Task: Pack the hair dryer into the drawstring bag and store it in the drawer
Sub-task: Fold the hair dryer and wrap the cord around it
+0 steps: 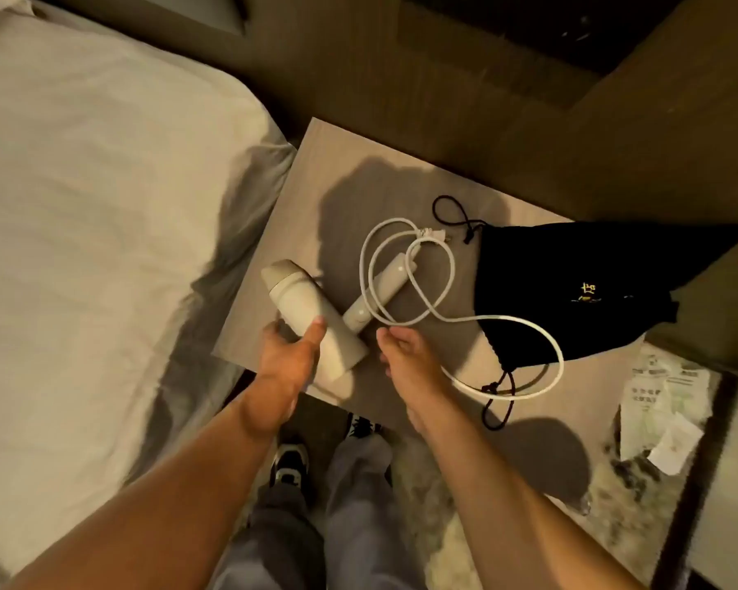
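A single head-worn, wide-angle view is aimed steeply downward, close over a bedside table [316, 172] at frame centre. A bed [82, 185] fills the left; both forearms enter from the bottom edge.

A white-sheeted bed [103, 185] stands beside a pale wooden nightstand [316, 163] under dim warm light.

A bed [82, 185] with pale sheets is seen left of the wooden desk [316, 172]. Printed papers [657, 402] are scattered on the floor at right, beside patterned carpet [444, 525].
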